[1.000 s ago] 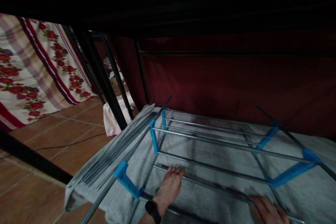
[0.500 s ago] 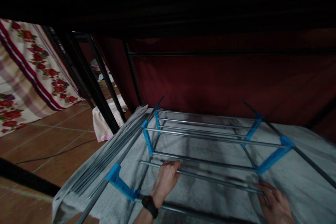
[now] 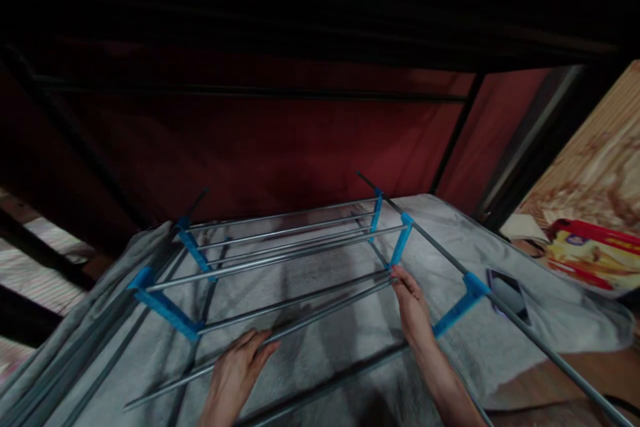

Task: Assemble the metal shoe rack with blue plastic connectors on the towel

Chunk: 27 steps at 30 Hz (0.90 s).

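A loose grey metal rod [image 3: 325,312] slants across the front of a partly built rack of metal tubes and blue plastic brackets. My left hand [image 3: 239,370] is closed around the rod, left of its middle, and the rod's left end sticks out past it. With my right hand [image 3: 411,300] I pinch the rod's other end, right by the lower end of a blue bracket [image 3: 401,243]. My fingers hide that tip, so I cannot tell whether it sits in the bracket. Another blue bracket [image 3: 167,310] stands at the rack's left side.
The rack lies on a grey blanket [image 3: 345,353], with a bundle of rods [image 3: 95,340] at left. A phone [image 3: 509,297] rests beyond the right side tube. A red and yellow package [image 3: 593,253] lies farther right. Dark bed-frame bars and a dark red cloth [image 3: 300,153] enclose the back.
My view has swung to the right. The rod's right end has come up against the right-hand bracket with my right hand, while its left end now tilts toward me.
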{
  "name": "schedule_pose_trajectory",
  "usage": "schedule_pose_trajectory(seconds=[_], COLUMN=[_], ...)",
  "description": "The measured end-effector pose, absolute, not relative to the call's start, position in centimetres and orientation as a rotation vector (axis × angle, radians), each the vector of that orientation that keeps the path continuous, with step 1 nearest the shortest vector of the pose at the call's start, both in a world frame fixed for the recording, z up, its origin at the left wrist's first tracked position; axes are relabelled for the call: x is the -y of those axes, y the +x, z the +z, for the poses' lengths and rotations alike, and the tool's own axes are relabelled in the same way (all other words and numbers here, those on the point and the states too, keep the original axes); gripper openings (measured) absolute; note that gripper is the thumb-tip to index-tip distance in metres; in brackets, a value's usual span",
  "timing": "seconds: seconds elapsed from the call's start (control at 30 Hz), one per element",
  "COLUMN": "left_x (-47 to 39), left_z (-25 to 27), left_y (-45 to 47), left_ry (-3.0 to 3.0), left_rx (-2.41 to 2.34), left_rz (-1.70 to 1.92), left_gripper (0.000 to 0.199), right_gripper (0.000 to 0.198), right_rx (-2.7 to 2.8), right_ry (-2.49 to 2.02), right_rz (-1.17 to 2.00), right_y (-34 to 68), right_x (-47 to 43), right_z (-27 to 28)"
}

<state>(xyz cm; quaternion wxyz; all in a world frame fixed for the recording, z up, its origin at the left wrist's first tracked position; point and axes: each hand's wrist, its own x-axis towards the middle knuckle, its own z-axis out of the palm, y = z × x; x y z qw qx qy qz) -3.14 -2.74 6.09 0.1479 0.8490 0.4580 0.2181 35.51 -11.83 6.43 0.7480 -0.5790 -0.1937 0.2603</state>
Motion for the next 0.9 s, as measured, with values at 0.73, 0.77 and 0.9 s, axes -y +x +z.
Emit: schedule_pose_trajectory(seconds=[0.73, 0.77, 0.9], left_x=[2.6, 2.6, 3.0], left_z=[5.3, 5.2, 4.8], left_y=[-2.3, -2.3, -2.0], left_ry=[2.642, 2.667, 2.725], left_rx=[-1.128, -1.128, -1.142], left_rz=[0.908, 0.904, 0.856], left_gripper=[0.046, 0.046, 0.045], right_gripper=[0.04, 0.038, 0.021], right_rx=[0.275, 0.246, 0.13], right_ry=[-0.96, -0.947, -0.886], right_rz=[0.763, 0.781, 0.915], right_y=[34.0, 34.2, 35.6], right_x=[11.6, 11.6, 11.4], right_z=[8.8, 8.6, 6.8])
